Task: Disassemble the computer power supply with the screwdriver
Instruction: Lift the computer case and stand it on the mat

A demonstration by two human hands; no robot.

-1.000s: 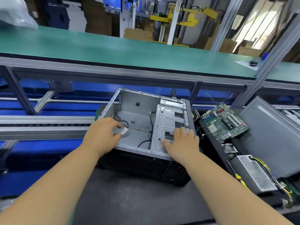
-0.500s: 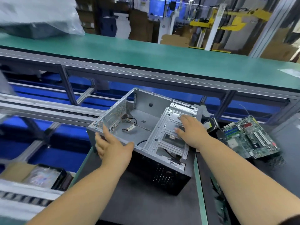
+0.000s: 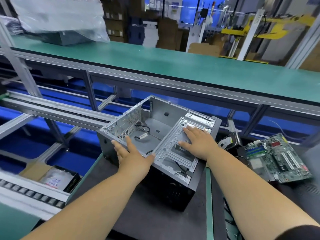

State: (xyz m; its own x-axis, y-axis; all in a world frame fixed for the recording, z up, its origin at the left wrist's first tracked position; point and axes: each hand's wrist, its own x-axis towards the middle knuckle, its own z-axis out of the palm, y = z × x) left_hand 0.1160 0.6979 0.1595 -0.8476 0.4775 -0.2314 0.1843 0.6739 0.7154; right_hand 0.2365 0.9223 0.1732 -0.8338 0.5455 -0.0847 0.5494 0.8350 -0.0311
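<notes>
An emptied grey computer case lies open side up on the dark mat, with loose black cables inside. My left hand lies flat with straight fingers on the case's near rim. My right hand rests flat on the metal drive cage at the case's right side. Neither hand holds anything. The power supply and the screwdriver are out of view.
A green motherboard lies on the mat to the right, with a hard drive behind it. A roller conveyor with a cardboard box runs at the left. A green shelf spans the back, with a plastic-wrapped unit on it.
The view has swung left, so the power supply at the right has left the frame. My left hand came out of the case onto its near rim; my right hand slid further along the drive cage.
</notes>
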